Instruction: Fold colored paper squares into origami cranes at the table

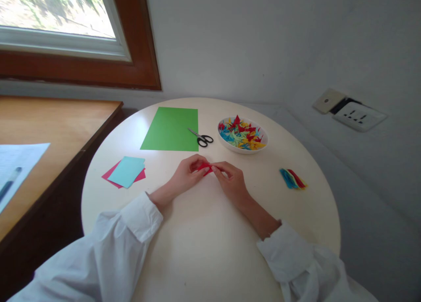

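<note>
Both my hands meet at the middle of the round white table (204, 249). My left hand (186, 175) and my right hand (232, 181) pinch a small piece of red paper (204, 167) between their fingertips, low over the tabletop. Most of the red paper is hidden by my fingers. White sleeves cover both my forearms.
A green sheet (171, 129) and black scissors (202, 138) lie beyond my hands. A white bowl (242, 135) holds several folded coloured paper pieces. Light blue and pink squares (126, 172) lie at the left, a small coloured stack (292, 179) at the right. A wooden desk (49, 126) stands left.
</note>
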Demonstrator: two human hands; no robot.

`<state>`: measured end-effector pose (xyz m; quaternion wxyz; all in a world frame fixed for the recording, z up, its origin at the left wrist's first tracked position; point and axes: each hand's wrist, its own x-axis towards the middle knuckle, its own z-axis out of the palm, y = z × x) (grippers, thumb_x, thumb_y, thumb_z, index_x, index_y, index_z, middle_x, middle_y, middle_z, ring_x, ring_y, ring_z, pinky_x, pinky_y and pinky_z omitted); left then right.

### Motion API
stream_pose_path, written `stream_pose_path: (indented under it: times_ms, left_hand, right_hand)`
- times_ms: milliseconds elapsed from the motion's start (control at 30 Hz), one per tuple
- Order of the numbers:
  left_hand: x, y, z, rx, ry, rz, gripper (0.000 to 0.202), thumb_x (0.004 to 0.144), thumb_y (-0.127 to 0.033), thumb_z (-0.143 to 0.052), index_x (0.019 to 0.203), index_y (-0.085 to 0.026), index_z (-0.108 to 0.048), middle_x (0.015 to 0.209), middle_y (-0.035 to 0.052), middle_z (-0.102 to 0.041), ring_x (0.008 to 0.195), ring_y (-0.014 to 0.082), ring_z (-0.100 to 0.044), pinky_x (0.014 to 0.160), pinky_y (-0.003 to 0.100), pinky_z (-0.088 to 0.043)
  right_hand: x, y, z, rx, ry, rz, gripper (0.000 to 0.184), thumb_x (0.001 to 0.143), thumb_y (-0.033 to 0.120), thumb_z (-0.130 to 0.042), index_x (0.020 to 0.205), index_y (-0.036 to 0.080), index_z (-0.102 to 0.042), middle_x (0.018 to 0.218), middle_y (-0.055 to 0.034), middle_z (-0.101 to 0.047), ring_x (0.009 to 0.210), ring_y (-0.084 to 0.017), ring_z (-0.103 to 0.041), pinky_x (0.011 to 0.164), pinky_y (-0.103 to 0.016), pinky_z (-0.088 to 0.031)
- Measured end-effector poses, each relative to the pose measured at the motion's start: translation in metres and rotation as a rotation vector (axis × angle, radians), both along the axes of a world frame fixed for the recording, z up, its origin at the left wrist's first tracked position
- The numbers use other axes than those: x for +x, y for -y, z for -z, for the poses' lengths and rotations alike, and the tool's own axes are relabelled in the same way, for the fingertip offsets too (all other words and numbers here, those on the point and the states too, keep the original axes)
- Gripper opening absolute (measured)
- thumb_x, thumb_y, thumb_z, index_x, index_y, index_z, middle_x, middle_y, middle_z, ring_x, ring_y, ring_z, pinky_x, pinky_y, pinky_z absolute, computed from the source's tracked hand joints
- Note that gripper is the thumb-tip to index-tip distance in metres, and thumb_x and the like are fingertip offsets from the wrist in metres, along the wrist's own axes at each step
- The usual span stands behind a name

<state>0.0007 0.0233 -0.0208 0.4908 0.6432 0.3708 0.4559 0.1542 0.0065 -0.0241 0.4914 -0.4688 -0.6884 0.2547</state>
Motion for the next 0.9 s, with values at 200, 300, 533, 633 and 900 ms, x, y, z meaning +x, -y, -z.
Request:
stream_pose_path:
  times_ms: [200,300,533,633,900]
  left_hand:
    - [-0.0026,-0.0022,0.0050,0.069,-0.047,-0.064,0.009,0.074,-0.023,-0.059,0.078,-0.015,-0.059,0.080,0.0050,-0.063,0.077,0.0153,-0.058,0.073,0.028,-0.045]
    - [-0.0028,-0.0032,0.0061,0.078,-0.060,-0.085,0.008,0.073,-0.022,-0.059,0.077,-0.015,-0.058,0.079,0.0050,-0.063,0.076,0.0153,-0.058,0.073,0.028,-0.045]
    - [-0.0029,-0.0023,0.0046,0.085,-0.088,-0.111,0.007,0.073,-0.022,-0.059,0.075,-0.016,-0.058,0.078,0.0043,-0.063,0.074,0.0146,-0.057,0.070,0.026,-0.045]
    - [-0.0029,-0.0010,0.0033,0.100,-0.112,-0.115,0.005,0.073,-0.021,-0.057,0.075,-0.016,-0.057,0.078,0.0043,-0.062,0.073,0.0144,-0.057,0.069,0.026,-0.044]
    - [-0.0026,0.0004,0.0048,0.149,-0.181,-0.133,0.002,0.072,-0.015,-0.053,0.073,-0.016,-0.054,0.071,0.0014,-0.059,0.066,0.0128,-0.054,0.061,0.024,-0.042]
  right_hand:
    - [-0.0007,-0.0015,0.0019,-0.048,-0.097,0.034,0.011,0.075,0.025,-0.057,0.078,0.020,-0.066,0.077,-0.0031,-0.068,0.072,-0.016,-0.063,0.068,-0.029,-0.051]
    - [-0.0003,-0.0022,0.0042,-0.066,-0.136,0.026,0.009,0.073,0.025,-0.059,0.075,0.019,-0.065,0.075,-0.0033,-0.068,0.071,-0.016,-0.063,0.070,-0.030,-0.051]
    - [-0.0010,-0.0014,0.0023,-0.118,-0.187,0.006,0.010,0.070,0.027,-0.061,0.073,0.018,-0.066,0.074,-0.0041,-0.069,0.070,-0.017,-0.064,0.070,-0.031,-0.052]
    - [-0.0019,-0.0010,0.0013,-0.140,-0.204,0.012,0.010,0.070,0.027,-0.061,0.071,0.018,-0.065,0.073,-0.0042,-0.069,0.069,-0.017,-0.064,0.069,-0.030,-0.053]
    - [-0.0039,0.0011,0.0016,-0.149,-0.237,0.001,0.012,0.067,0.028,-0.063,0.068,0.016,-0.063,0.069,-0.0039,-0.067,0.066,-0.016,-0.063,0.065,-0.028,-0.052]
